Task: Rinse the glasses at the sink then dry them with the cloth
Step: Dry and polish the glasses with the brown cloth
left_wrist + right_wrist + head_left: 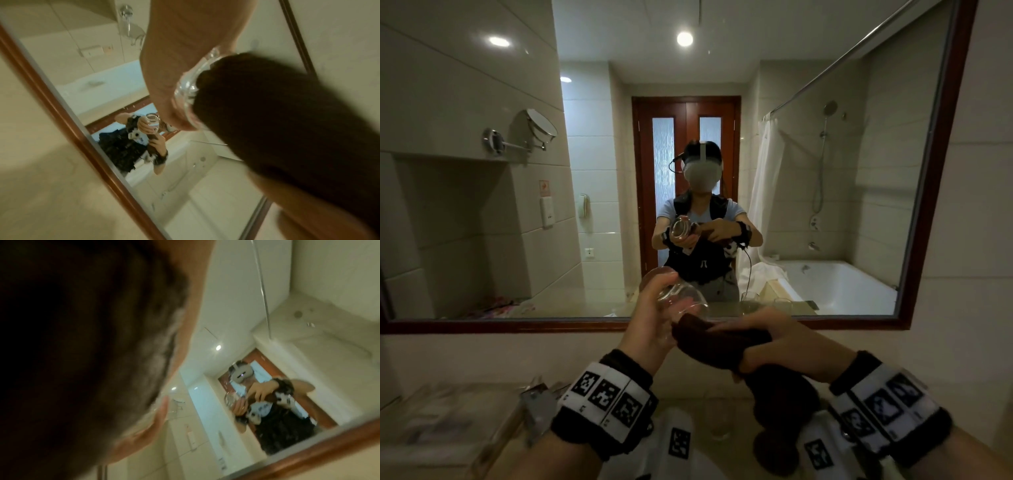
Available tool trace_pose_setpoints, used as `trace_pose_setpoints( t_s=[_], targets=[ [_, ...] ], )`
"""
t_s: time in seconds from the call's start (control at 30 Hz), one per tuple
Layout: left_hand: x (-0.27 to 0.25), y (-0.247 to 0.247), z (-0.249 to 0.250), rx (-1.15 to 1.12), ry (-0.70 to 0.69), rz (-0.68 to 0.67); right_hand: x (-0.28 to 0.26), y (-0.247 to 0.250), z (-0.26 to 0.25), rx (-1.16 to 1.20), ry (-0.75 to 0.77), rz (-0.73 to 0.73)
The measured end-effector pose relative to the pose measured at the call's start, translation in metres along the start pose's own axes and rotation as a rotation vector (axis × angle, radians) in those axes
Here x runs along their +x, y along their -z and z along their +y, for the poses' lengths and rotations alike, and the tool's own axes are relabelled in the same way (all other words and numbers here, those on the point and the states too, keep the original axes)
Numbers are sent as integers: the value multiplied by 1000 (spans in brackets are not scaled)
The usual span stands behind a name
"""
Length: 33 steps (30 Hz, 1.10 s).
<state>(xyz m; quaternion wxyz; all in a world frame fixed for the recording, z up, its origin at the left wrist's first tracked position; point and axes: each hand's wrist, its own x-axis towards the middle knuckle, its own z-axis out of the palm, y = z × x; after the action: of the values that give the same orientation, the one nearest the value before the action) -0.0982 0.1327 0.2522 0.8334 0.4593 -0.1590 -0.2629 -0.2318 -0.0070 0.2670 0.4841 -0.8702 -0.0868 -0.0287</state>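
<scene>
1. The glass (681, 301) is held up in the air in front of the mirror (928, 171), above the bench (465, 428), tipped on its side. Its long axis runs roughly left to right, with the open mouth facing the right hand.
2. The left hand (650, 322) grips the glass round its body, fingers curled over the far side and the thumb on the near side; the left wrist view shows clear glass pressed against the palm.
3. The dark brown cloth (719, 342) is bunched into a roll whose tip meets the mouth of the glass. I cannot tell how far it has gone in.
4. The right hand (770, 342) clenches the cloth, and the loose end hangs down below the wrist.
5. The cloth lies directly right of the glass, in line with its axis. Pushing it further in and twisting looks like the coming move, so this seems to be the drying stage.
6. Two more glasses (767, 303) stand on the bench near the mirror, to the right.
</scene>
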Motion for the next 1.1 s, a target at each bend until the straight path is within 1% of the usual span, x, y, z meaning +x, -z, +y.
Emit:
trace_pose_setpoints(
  t_s=[0.03, 0.07, 0.13, 0.17, 0.2, 0.23, 0.3, 0.33, 0.37, 0.4, 0.43, 0.47, 0.57, 0.63, 0.67, 0.73, 0.77, 0.83, 0.87, 0.93, 0.97, 1.0, 1.03, 1.1],
  targets=[
    [2, 5, 1, -8, -8, -6, -6, 5, -1, -11, 25, 32],
    [4, 9, 2, -28, -13, -21, -9, 9, -2, -29, 67, 138],
    [4, 9, 1, -47, -11, -29, -6, 14, 0, 0, 151, 455],
    [1, 5, 0, -30, -7, -33, -3, 13, 1, 55, 185, 565],
    [-1, 0, -2, -5, -9, -46, 0, 10, 0, 81, 218, 591],
    [-4, -6, -5, 24, -22, -73, 4, 4, -3, 48, 265, 556],
    [-10, -18, -7, 111, -69, -97, 16, -11, -1, -202, 353, 459],
    [-12, -21, -6, 139, -88, -116, 22, -17, 4, -367, 376, 474],
    [-14, -24, -5, 152, -99, -123, 27, -19, 9, -526, 392, 531],
    [-15, -24, -3, 159, -106, -129, 32, -21, 11, -638, 404, 610],
    [-18, -24, -2, 164, -115, -127, 35, -22, 12, -670, 428, 688],
    [-18, -23, -2, 172, -120, -126, 37, -23, 10, -622, 464, 735],
    [-24, -26, 0, 203, -130, -145, 39, -27, 9, -347, 544, 756],
    [-29, -29, 3, 240, -152, -187, 39, -27, 13, -215, 530, 763],
    [-31, -30, 4, 263, -173, -191, 38, -27, 14, -124, 508, 743],
    [-35, -33, 7, 299, -223, -170, 36, -26, 16, 74, 470, 716],
    [-34, -33, 9, 318, -243, -166, 35, -27, 17, 131, 470, 729],
    [-30, -36, 15, 401, -244, -183, 35, -27, 13, 127, 501, 797],
    [-25, -37, 16, 431, -208, -170, 36, -27, 11, 93, 511, 834],
    [-15, -40, 18, 415, -71, -91, 39, -25, 8, -1, 537, 904],
    [-12, -39, 17, 371, -18, -51, 40, -23, 6, -69, 562, 915],
    [-10, -39, 16, 300, 22, -29, 40, -22, 3, -142, 578, 902],
    [-10, -37, 13, 227, 30, -13, 41, -21, 0, -199, 578, 868],
    [-10, -34, 7, 171, -13, 4, 42, -17, -3, -222, 538, 805]
  ],
)
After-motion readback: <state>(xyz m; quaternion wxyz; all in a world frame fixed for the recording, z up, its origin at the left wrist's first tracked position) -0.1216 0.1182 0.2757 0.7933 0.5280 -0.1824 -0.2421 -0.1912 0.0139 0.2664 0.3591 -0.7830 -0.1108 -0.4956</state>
